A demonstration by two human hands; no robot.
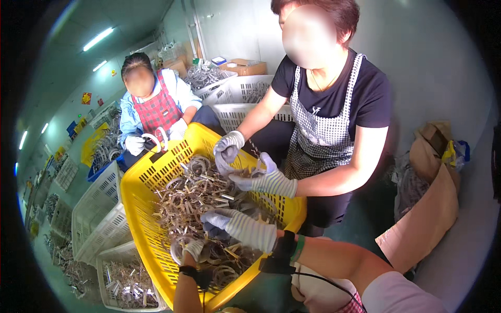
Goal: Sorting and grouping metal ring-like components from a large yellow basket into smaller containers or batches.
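Note:
A yellow plastic basket (140,211) in front of me holds a heap of thin metal strips and curved metal bands (194,201). My left hand (193,249), in a striped knit glove, is low in the basket near its left side. Its fingers close at a pale curved metal band (176,252), though they are partly hidden. Over the middle of the heap, my right hand (241,229) has its grey-coated fingers bent together. What lies in that grip, if anything, is hidden. Dark straps circle both wrists, with a cable running from the right one.
Across the basket, a co-worker's gloved hands (269,180) handle metal strips. Another co-worker at the far left holds curved pieces (155,140). White crates (102,221) of metal parts stand at left, others (245,87) behind. Brown cardboard (422,221) leans at right.

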